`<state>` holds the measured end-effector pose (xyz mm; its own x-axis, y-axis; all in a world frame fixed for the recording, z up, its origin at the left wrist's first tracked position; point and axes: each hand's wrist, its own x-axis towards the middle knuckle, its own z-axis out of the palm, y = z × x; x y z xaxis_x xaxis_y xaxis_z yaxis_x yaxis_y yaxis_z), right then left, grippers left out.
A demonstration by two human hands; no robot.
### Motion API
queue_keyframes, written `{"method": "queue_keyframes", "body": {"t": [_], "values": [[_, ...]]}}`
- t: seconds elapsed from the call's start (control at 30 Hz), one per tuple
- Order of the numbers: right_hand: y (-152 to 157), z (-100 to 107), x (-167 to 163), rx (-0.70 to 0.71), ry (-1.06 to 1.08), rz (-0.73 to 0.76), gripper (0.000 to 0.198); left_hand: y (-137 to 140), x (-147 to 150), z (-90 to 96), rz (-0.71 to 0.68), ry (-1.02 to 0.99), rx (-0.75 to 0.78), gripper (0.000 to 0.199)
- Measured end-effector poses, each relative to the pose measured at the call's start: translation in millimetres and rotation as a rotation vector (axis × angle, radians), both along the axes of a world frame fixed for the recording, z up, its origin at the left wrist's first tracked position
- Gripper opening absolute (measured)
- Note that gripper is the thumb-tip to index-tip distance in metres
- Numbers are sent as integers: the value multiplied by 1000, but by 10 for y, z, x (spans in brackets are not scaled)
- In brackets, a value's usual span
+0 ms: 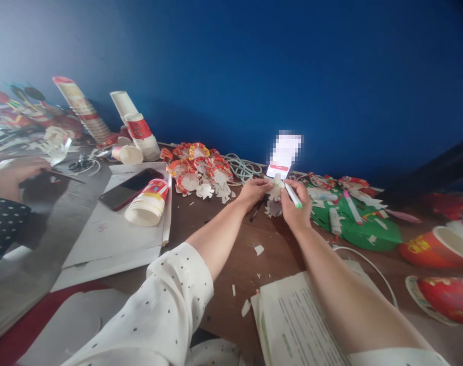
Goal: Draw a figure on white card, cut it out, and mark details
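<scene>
Near the wall, my left hand (pixel 255 194) pinches a small pale paper cutout (pixel 276 189) with a jagged outline. My right hand (pixel 299 207) is closed round a white marker (pixel 292 194) with a green end; its other end points at the cutout, and I cannot see whether it touches. Just behind both hands, a phone (pixel 280 165) with a lit screen leans up. Another grey-white cutout (pixel 273 208) lies below my fingers on the brown table (pixel 231 239), next to a dark pen (pixel 255 211).
Left of my arms are red-edged paper cutouts (pixel 201 170), paper cups (pixel 149 203), a dark phone (pixel 134 188) and white board (pixel 113 231). A green sheet (pixel 381 236) bears markers. Printed papers (pixel 300 320) lie beneath my right forearm. A co-worker's hand (pixel 23 170) is far left.
</scene>
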<state>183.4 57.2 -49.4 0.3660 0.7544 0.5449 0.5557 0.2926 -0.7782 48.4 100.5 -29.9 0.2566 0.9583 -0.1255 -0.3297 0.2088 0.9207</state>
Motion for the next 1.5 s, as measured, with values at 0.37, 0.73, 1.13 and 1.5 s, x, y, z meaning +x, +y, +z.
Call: {"method": "queue_keyframes", "body": {"t": [0.37, 0.73, 1.13, 1.5], "values": [[-2, 7, -5, 22, -29, -11, 29, 1, -9, 15, 1, -13, -21, 9], [3, -1, -13, -67, 89, 9, 34, 67, -7, -68, 18, -67, -24, 9], [-23, 102, -31, -63, 255, -5, 37, 43, -22, -68, -29, -50, 46, 14], [5, 86, -15, -77, 267, -39, 38, 41, -25, -70, -41, -47, 67, 23]]}}
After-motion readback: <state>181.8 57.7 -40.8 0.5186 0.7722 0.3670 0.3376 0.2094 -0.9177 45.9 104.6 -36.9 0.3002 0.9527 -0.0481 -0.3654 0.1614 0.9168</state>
